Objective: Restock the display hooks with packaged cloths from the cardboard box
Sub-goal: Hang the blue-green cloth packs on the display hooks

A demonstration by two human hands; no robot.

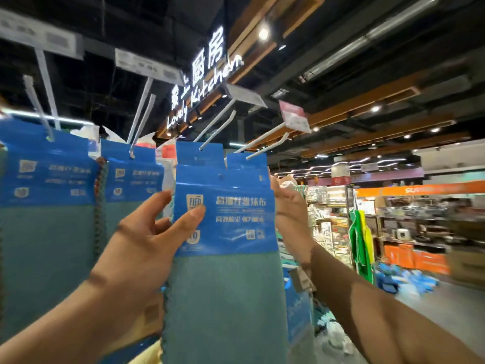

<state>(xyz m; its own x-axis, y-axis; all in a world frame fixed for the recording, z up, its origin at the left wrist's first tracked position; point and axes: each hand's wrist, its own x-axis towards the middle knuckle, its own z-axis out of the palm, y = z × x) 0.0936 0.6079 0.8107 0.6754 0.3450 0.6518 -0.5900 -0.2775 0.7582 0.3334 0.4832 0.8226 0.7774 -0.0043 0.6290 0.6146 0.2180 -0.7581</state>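
Hung cloths fill the left, close against the packaged cloth raised in the middle, just below the hooks. It looks light and limp, the green fabric floppy. Only the blue header card seems stiff, so that is where to hold it. The left hand pinches the card, thumb in front. The right hand reaches behind the card's right edge, and I cannot tell its grip. The aisle lies open on the right; price tags crowd above.

lit sign reading "Lovely Kitchen", blue cloth package marked "FIFO", "10"
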